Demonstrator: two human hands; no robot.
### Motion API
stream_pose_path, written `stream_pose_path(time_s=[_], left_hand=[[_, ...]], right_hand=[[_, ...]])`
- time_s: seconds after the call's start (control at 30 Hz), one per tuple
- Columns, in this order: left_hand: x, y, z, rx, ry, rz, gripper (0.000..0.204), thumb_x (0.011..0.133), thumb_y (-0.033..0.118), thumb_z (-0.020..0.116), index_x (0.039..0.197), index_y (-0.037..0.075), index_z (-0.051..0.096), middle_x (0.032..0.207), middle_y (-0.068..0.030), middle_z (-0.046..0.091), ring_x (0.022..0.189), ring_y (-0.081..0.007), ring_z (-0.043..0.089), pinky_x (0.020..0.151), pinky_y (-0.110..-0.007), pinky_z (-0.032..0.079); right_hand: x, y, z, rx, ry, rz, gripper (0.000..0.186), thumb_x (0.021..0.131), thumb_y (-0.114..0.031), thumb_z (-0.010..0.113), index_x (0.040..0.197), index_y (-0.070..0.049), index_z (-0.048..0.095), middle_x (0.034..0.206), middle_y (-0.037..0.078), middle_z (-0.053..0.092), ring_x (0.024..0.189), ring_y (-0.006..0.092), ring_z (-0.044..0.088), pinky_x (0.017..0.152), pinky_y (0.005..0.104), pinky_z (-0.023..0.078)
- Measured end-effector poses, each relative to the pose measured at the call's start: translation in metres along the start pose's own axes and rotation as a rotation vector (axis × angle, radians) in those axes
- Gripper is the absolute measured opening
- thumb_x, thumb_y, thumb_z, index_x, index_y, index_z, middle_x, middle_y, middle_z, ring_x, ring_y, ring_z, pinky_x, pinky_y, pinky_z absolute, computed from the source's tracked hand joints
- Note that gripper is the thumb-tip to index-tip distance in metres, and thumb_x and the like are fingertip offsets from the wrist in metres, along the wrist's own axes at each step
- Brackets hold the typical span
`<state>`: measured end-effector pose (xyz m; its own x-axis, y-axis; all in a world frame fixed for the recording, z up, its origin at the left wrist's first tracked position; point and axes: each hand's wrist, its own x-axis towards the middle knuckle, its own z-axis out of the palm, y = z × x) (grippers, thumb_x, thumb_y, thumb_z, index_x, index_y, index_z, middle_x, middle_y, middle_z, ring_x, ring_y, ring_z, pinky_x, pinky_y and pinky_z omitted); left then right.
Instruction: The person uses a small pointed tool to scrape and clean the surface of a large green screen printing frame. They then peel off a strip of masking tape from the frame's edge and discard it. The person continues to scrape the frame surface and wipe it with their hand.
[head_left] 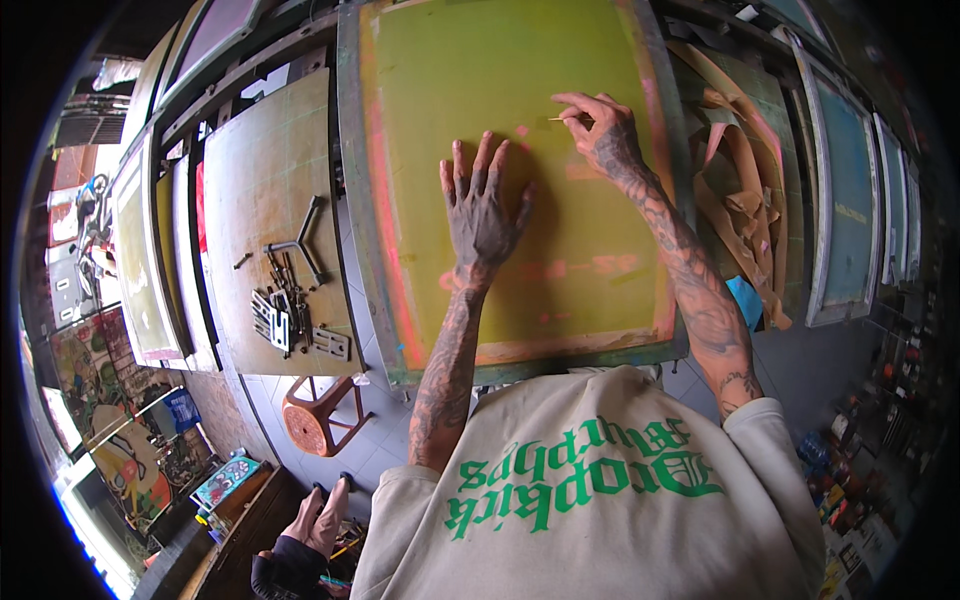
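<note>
A large screen-printing screen [440,60] with yellow-green mesh, pink-stained edges and a worn frame lies in front of me. My left hand [483,215] rests on the mesh, palm down, with its fingers spread and nothing in it. Further forward and to the right, my right hand [602,135] is closed in a pinch around a small, thin, pale stick [558,119]. The stick points left, close to the mesh; whether its tip touches is too small to tell. Small pink marks [522,131] show on the mesh between the two hands.
On the board [255,150] to the left lie metal brackets [272,320], bolts and an angled bar [305,240]. Crumpled brown tape [740,190] covers the board at right, near a blue scrap [744,300]. A brown stool [325,415] and another person [300,560] are at lower left.
</note>
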<state>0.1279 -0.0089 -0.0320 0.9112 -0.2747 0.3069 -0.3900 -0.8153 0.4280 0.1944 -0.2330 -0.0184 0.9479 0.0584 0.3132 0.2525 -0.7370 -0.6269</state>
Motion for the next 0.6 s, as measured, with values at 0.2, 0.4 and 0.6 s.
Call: stream_pose_path(time_s=[0.2,0.4,0.6], left_hand=[[-0.001,-0.001,0.001,0.010,0.002,0.005,0.064,0.096,0.038,0.067,0.150,0.013,0.045,0.162,-0.0077,0.038,0.154,-0.0396,0.024,0.126,-0.057,0.017],[0.000,-0.002,0.001,0.002,0.012,0.013,0.064,0.095,0.038,0.068,0.149,0.010,0.048,0.162,-0.0089,0.038,0.153,-0.0425,0.024,0.126,-0.059,0.017],[-0.001,-0.002,0.002,-0.002,0.011,0.008,0.064,0.095,0.037,0.067,0.149,0.010,0.048,0.162,-0.0094,0.038,0.153,-0.0423,0.023,0.126,-0.059,0.017]], right_hand=[[-0.001,0.000,0.000,0.029,0.002,0.018,0.034,0.087,-0.001,0.071,0.119,-0.011,0.073,0.089,0.002,0.076,0.083,0.0221,0.067,0.077,0.0352,0.058],[-0.003,-0.001,0.008,-0.029,0.078,-0.032,0.033,0.085,-0.002,0.073,0.117,-0.011,0.072,0.084,0.002,0.074,0.084,0.0221,0.068,0.076,0.0365,0.057],[-0.009,-0.022,0.016,-0.040,0.108,0.131,0.032,0.084,-0.003,0.072,0.116,-0.009,0.070,0.080,0.005,0.073,0.075,0.0241,0.071,0.070,0.0383,0.056]])
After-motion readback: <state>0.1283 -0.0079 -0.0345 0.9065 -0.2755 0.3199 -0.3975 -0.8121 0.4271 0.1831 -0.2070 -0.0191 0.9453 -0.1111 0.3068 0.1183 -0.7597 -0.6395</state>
